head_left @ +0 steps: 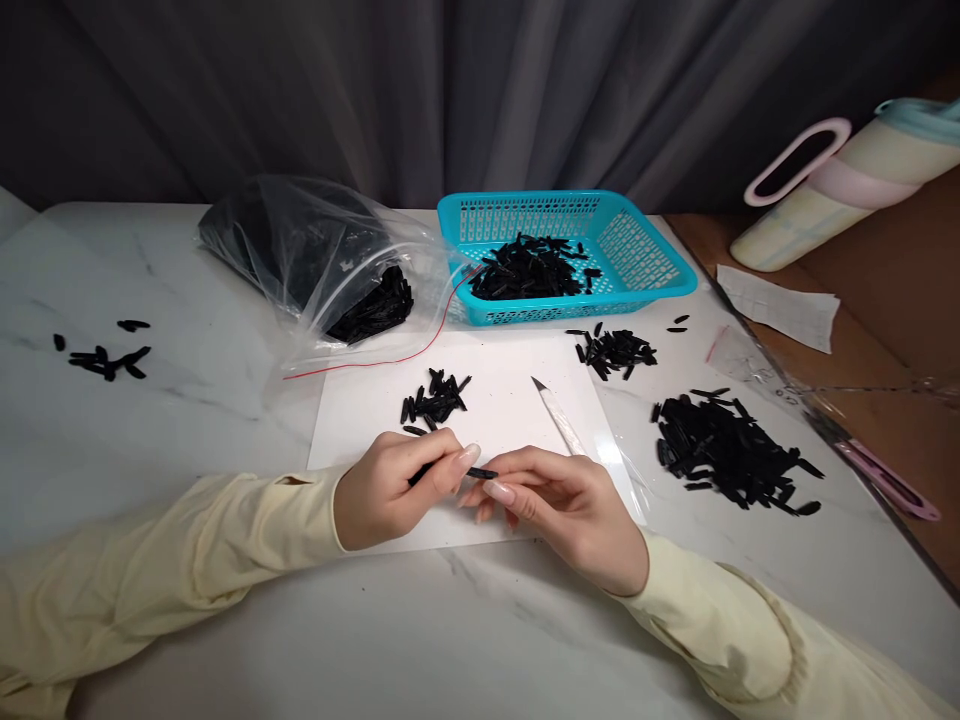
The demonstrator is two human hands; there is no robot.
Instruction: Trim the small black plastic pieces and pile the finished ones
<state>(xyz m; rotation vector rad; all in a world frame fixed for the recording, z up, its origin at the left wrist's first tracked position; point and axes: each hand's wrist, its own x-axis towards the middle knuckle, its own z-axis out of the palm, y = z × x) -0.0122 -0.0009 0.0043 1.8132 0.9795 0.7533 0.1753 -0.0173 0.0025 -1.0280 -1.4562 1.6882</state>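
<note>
Across the marble surface (187, 470) black pieces lie in heaps; the loose pile (731, 455) on the right sits near the edge and could be swept off by a sleeve. On the white sheet (517, 395), the left hand (390, 490) pinches a thin black piece (480, 473). The right hand (562, 500) grips a white craft knife (556, 415), fingertips close enough that a slip might nick them.

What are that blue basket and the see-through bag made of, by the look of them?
Basket: probably moulded plastic, judging by the even turquoise colour and lattice walls. Bag: thin clear plastic film, glossy and crinkled, dark pieces showing through; a red strip runs along its mouth.
</note>
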